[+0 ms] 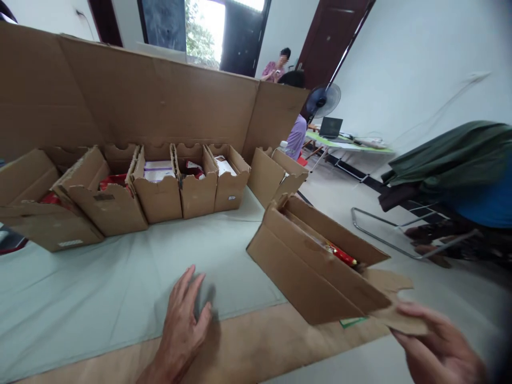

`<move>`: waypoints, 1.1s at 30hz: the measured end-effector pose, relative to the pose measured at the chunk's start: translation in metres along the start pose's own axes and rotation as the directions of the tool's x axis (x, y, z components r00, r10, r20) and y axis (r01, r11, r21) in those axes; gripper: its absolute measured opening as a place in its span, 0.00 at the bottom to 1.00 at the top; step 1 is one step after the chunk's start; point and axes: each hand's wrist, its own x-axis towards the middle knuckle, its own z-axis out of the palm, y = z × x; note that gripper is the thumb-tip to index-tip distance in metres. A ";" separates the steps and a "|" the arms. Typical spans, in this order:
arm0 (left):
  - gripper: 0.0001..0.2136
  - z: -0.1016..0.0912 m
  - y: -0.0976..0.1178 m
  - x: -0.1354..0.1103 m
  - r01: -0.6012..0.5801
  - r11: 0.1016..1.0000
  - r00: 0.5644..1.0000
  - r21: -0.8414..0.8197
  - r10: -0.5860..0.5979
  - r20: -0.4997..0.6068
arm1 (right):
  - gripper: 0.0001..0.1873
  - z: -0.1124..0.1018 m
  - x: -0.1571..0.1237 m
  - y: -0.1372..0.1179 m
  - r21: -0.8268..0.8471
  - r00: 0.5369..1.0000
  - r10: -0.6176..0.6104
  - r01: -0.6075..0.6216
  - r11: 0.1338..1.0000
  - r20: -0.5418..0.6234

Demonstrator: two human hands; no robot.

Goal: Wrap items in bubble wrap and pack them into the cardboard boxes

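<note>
Is a narrow, brown cardboard box (308, 266); stands open-topped and aslant at the right of the surface (140, 277), has a near-end flap (402, 319) bent outward, contains a red item (344, 255).

Left hand (184, 317) palm down, fingers (196, 290) loosely parted; right hand (444, 341) out to side, fingers pinching.

Bare left wrist (168, 358), bare left fingers (194, 288), bare right fingers (424, 314)
</note>
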 end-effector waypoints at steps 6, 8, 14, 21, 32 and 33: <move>0.35 -0.005 0.059 0.035 0.087 0.966 0.975 -0.244 -0.033 0.218 | 0.49 -0.007 -0.017 0.037 0.173 0.942 0.181 -0.236 0.956 0.284; 0.39 0.004 0.074 0.058 0.129 0.939 0.954 -0.318 -0.029 0.300 | 0.43 0.013 -0.011 0.034 0.098 0.915 0.158 -0.208 0.973 0.372; 0.44 0.014 0.062 0.103 0.326 0.803 0.940 -0.499 -0.220 0.261 | 0.30 0.102 0.025 0.003 0.210 0.878 -0.016 -0.096 0.973 0.478; 0.38 -0.059 -0.001 0.061 0.307 0.803 0.932 -0.511 -0.362 -0.008 | 0.28 0.240 0.049 -0.060 0.393 0.696 -0.227 -0.086 0.915 0.681; 0.39 -0.104 -0.066 0.069 0.291 0.921 0.945 -0.258 -0.319 -0.071 | 0.31 0.306 -0.001 -0.072 0.190 0.762 -0.101 -0.030 0.981 0.640; 0.36 -0.111 -0.072 0.059 0.310 0.931 0.942 -0.193 -0.328 -0.074 | 0.29 0.299 -0.008 -0.062 0.155 0.760 -0.130 0.039 0.987 0.636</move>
